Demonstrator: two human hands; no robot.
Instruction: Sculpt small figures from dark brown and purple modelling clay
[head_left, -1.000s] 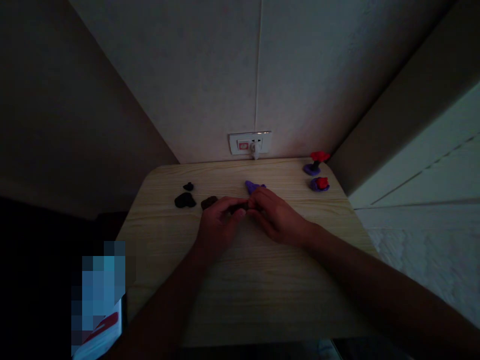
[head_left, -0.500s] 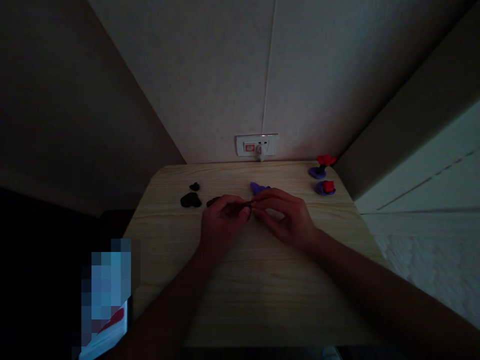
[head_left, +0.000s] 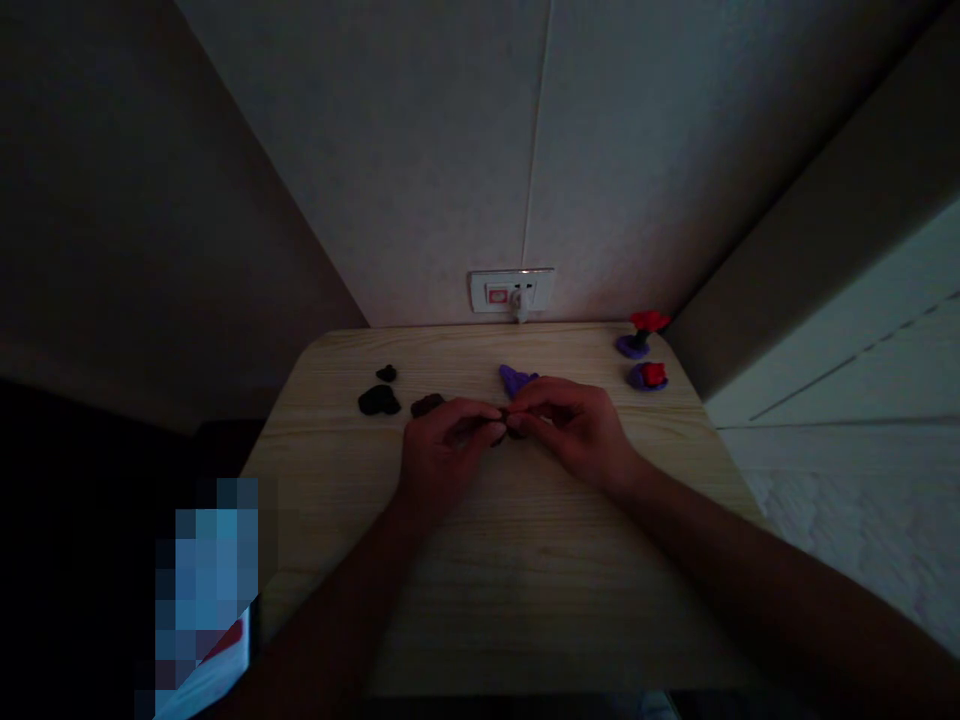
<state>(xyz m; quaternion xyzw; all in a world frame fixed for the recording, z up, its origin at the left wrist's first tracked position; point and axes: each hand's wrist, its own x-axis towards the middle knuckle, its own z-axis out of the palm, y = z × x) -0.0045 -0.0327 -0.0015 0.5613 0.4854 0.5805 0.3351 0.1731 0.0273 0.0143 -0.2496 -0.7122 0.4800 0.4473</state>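
Note:
My left hand (head_left: pixel 446 450) and my right hand (head_left: pixel 581 430) meet fingertip to fingertip above the middle of the table. Between them they pinch a small piece of dark modelling clay (head_left: pixel 515 434), mostly covered by the fingers. Just behind the left knuckles lies a brown clay lump (head_left: pixel 427 404). A purple clay lump (head_left: pixel 516 380) sits behind the right hand, partly hidden by it. To the left are a larger black clay lump (head_left: pixel 379 400) and a small black one (head_left: pixel 386 373).
At the table's (head_left: pixel 525 580) back right corner stands a red clay flower (head_left: pixel 649 321) on a purple base. In front of it is a purple clay cup (head_left: pixel 646 378) with red clay inside. A wall socket (head_left: pixel 511 292) holds a plug. A lit, pixelated screen (head_left: pixel 214 590) is lower left.
My right fingers have closed in more on the dark clay, and a bit of it now shows below them. More of the brown lump is uncovered. The view has shifted slightly.

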